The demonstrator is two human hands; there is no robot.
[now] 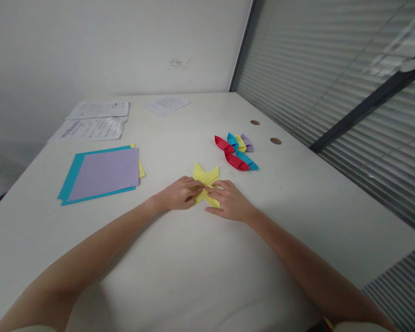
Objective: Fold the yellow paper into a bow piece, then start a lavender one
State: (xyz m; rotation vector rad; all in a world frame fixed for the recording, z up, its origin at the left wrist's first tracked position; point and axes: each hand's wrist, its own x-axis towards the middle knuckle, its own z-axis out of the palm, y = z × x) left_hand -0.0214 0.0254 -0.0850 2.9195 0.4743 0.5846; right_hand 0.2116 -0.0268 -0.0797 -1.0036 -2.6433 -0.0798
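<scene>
A yellow folded paper [205, 174] with several pointed corners lies flat on the white table. My left hand [181, 192] covers its left side, fingers bent and closed on the paper near its middle. From the right, my right hand [232, 201] rests its fingertips on the same paper. Its fingers are apart, with the thumb stretched out by the paper's near edge. Both hands' fingertips nearly meet at the centre and hide the folds there.
Folded paper pieces in red [235, 161], blue, yellow and purple lie beyond my right hand. At left, a purple sheet [107, 173] tops blue sheets [74, 173] and yellow paper [141, 168]. Printed pages [90, 129] lie farther back. Blinds [314, 83] border the table's right side.
</scene>
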